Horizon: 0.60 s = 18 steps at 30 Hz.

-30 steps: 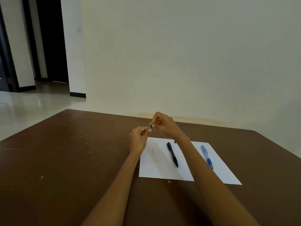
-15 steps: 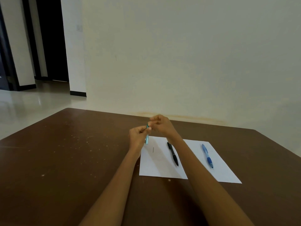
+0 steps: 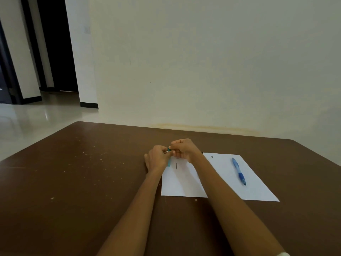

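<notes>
At frame centre, left hand [image 3: 156,159] and right hand [image 3: 185,150], fingers curled, both pinch a teal pen [image 3: 169,162] over white paper [image 3: 221,161]. Blue pen [image 3: 239,171] lies on the paper, centre right.

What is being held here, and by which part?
A slim teal plastic pen, held by both hands. The left hand pinches it around the middle of the barrel; the right hand pinches its upper end.
</notes>
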Tool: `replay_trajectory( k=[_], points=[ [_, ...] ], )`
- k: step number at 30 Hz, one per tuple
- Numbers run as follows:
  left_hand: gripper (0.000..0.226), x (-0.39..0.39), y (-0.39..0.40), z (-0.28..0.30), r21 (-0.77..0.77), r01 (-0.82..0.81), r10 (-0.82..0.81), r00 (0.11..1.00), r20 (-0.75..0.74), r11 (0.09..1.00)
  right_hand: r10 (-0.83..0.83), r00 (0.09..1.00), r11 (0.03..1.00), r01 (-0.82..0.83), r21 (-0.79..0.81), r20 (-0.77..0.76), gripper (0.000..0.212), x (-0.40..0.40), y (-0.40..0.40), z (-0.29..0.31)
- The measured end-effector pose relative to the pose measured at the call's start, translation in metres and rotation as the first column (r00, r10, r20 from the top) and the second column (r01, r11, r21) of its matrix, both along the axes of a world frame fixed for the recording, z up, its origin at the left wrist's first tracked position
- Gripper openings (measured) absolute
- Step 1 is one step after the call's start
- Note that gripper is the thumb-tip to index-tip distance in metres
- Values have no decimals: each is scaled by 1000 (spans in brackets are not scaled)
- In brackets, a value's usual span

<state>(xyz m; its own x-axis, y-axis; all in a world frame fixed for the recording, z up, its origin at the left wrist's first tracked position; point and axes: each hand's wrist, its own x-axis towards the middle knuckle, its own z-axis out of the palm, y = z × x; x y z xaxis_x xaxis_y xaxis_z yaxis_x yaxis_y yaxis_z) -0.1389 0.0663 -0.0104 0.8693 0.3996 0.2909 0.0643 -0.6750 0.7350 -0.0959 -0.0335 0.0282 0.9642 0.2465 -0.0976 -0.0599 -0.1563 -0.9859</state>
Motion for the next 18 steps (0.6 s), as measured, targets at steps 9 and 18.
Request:
replay_trajectory(
  k=[9,18],
  points=[
    [24,6,2,-5,91,-41,48,996,-70,995,-71,984,945,119,-304,165,31,5,14,-8],
    [25,-1,16,1,-247,96,-98,995,1,964,-47,956,897,168,-410,289,18,1,2,3]
  ],
)
